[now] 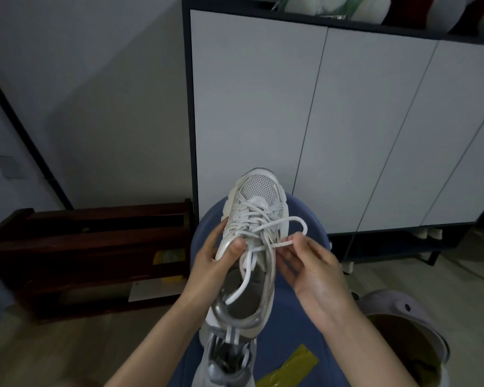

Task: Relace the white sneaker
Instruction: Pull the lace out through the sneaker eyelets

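The white sneaker (256, 208) is held in the air in front of me, toe pointing away, its opening facing up. My left hand (217, 256) grips its left side, with the thumb pressed near the tongue. My right hand (309, 270) pinches the white lace (287, 226), which forms a loop off the shoe's right side. The lace's other end (242, 283) hangs loose into the shoe's opening. Several eyelet rows toward the toe are laced.
A second sneaker (225, 358) lies below, on a blue round seat (296, 339) with yellow-green tape (291, 364). A white-door cabinet (347, 121) stands ahead, a dark wooden rack (90, 255) at left, and a lidded bin (408, 347) at lower right.
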